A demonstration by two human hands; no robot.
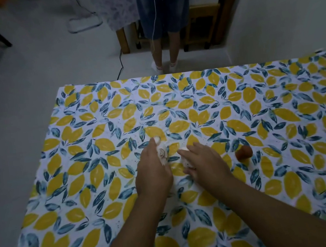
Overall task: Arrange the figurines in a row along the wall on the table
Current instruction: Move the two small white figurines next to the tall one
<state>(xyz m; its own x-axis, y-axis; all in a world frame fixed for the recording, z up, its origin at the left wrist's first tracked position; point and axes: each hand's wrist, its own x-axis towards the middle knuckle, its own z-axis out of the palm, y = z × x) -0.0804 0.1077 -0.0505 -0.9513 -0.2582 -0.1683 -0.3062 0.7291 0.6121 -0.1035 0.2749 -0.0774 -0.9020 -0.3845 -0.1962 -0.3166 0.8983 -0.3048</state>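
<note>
Lemon-print cloth (98, 130) covers the table, wall at right. My left hand (153, 173) curls around a white figurine (162, 154); my right hand (205, 164) cups another (185, 161), both mid-table. A brown one (243, 152) sits near. They look small, light, hard and breakable; I'd pinch each by its body.

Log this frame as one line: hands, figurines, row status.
left hand: grips white figurine | right hand: on second white figurine | brown figurine: untouched, on tablecloth | row: not formed
</note>
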